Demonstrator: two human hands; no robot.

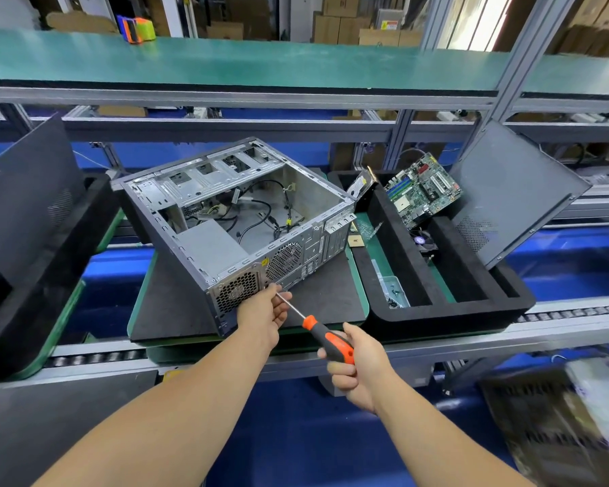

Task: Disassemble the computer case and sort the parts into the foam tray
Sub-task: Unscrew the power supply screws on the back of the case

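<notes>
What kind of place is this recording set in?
Most likely a factory disassembly line. A roller conveyor rail runs past the bench, an aluminium-frame shelf spans above it, and stacked cardboard boxes sit behind. An opened computer case sits beside a foam tray.

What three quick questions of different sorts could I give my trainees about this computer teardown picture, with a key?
1. True or false: the motherboard is still mounted inside the computer case.
2. Which hand holds the orange-and-black handle of the screwdriver?
A. left hand
B. right hand
C. neither
3. Fill in: the small clear box of screws sits in the black ____.

Key
1. False: it leans in the foam tray, to the right of the case.
2. B: the left hand only steadies the shaft near the case's rear panel.
3. foam tray
</notes>
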